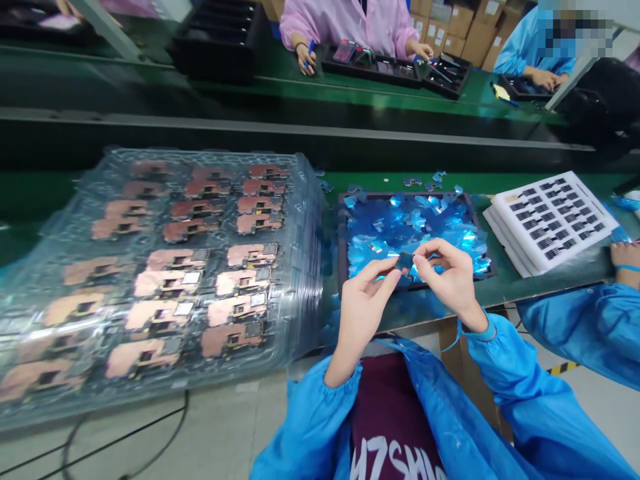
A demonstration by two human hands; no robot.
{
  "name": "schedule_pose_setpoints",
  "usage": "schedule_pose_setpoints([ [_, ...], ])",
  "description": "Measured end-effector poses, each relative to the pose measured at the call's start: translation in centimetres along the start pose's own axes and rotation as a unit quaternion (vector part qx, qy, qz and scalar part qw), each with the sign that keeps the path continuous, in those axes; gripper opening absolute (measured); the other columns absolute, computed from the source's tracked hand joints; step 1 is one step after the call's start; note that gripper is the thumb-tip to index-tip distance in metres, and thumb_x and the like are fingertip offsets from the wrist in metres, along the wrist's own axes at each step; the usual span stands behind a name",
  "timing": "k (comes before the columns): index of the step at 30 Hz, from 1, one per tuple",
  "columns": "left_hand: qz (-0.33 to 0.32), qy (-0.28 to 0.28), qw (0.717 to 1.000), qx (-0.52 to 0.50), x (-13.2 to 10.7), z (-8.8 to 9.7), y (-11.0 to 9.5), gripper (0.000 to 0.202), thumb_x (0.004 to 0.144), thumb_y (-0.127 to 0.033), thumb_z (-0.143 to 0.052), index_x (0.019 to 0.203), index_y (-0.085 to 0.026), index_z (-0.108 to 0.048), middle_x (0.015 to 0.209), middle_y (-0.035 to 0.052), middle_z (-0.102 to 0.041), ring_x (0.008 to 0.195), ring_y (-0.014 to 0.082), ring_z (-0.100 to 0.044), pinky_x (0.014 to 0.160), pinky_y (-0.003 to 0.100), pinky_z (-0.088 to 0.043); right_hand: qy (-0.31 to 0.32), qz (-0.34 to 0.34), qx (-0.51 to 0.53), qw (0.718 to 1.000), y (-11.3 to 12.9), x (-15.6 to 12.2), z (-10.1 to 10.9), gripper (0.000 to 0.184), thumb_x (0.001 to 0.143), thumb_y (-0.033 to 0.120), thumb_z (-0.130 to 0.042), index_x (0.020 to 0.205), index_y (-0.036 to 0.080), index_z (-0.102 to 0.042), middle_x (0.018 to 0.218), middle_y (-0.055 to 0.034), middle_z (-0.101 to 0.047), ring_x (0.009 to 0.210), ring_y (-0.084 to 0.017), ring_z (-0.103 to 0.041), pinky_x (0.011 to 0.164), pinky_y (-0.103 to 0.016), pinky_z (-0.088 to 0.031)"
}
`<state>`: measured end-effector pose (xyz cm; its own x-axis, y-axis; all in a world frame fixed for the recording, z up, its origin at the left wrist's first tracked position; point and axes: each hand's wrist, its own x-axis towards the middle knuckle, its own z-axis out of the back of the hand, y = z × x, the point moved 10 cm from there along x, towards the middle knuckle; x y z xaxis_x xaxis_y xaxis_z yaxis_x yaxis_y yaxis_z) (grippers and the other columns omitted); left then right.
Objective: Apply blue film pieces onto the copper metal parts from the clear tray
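Between both hands is a small dark circuit board piece (405,261), held above the front part of a black-rimmed tray (342,267). My left hand (369,293) pinches its left end, thumb against fingers. My right hand (447,270) has thumb and forefinger closed at the piece's right edge. Shiny blue film pieces (415,220) fill the tray beneath the hands. The finer details of the held piece are too small to make out.
Left stands a tall stack of clear plastic trays (305,267) bearing copper-coloured circuit boards (145,283). White foam trays (555,213) with black parts are stacked right. A neighbour's hand (627,257) is at the right edge. Co-workers (350,27) sit across the green bench, with black trays (370,67).
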<state>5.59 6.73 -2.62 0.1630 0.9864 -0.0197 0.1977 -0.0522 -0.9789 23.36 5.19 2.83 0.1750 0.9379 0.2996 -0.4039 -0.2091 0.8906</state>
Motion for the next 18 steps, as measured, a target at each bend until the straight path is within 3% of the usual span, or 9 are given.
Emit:
schedule_pose_setpoints([
  [3, -0.001, -0.029, 1.000, 0.002, -0.2, 0.6, 0.4, 0.031, 0.088, -0.046, -0.089, 0.109, -0.023, -0.089, 0.106, 0.0087, -0.083, 0.097, 0.0262, -0.080, 0.090, 0.036, -0.069, 0.000, 0.048, -0.035, 0.998, 0.8, 0.1, 0.0, 0.021, 0.107, 0.036, -0.065, 0.092, 0.025, -0.075, 0.089, -0.0035, -0.074, 0.080, -0.020, -0.071, 0.069, -0.035, -0.063],
  [8, -0.006, -0.053, 0.999, 0.012, -0.3, 0.7, 0.5, 0.034, 0.086, -0.045, -0.090, 0.111, -0.022, -0.089, 0.106, 0.0084, -0.082, 0.097, 0.0239, -0.078, 0.088, 0.034, -0.069, -0.037, 0.184, -0.157, 0.970, 3.4, -0.6, 0.3, 0.014, 0.106, 0.031, -0.074, 0.117, 0.029, -0.081, 0.109, -0.0092, -0.075, 0.099, -0.026, -0.072, 0.080, -0.042, -0.063],
  [14, 0.030, -0.004, 0.999, -0.041, -0.5, -0.4, 1.2, 0.035, 0.084, -0.045, -0.093, 0.112, -0.023, -0.089, 0.112, 0.0093, -0.083, 0.105, 0.0264, -0.078, 0.096, 0.037, -0.066, -0.059, 0.254, -0.210, 0.942, 4.4, -1.4, 0.3, 0.008, 0.107, 0.020, -0.072, 0.107, 0.025, -0.078, 0.098, -0.0069, -0.074, 0.090, -0.023, -0.070, 0.078, -0.040, -0.061],
  [18, 0.104, -0.005, 0.989, -0.102, -0.6, -0.6, 3.0, 0.043, 0.081, -0.051, -0.097, 0.114, -0.025, -0.089, 0.119, 0.0103, -0.083, 0.103, 0.0271, -0.077, 0.087, 0.035, -0.066, -0.030, 0.308, -0.264, 0.913, 5.1, -2.0, -0.3, 0.009, 0.108, 0.016, -0.067, 0.108, 0.023, -0.073, 0.099, -0.0071, -0.075, 0.091, -0.022, -0.070, 0.080, -0.039, -0.061],
])
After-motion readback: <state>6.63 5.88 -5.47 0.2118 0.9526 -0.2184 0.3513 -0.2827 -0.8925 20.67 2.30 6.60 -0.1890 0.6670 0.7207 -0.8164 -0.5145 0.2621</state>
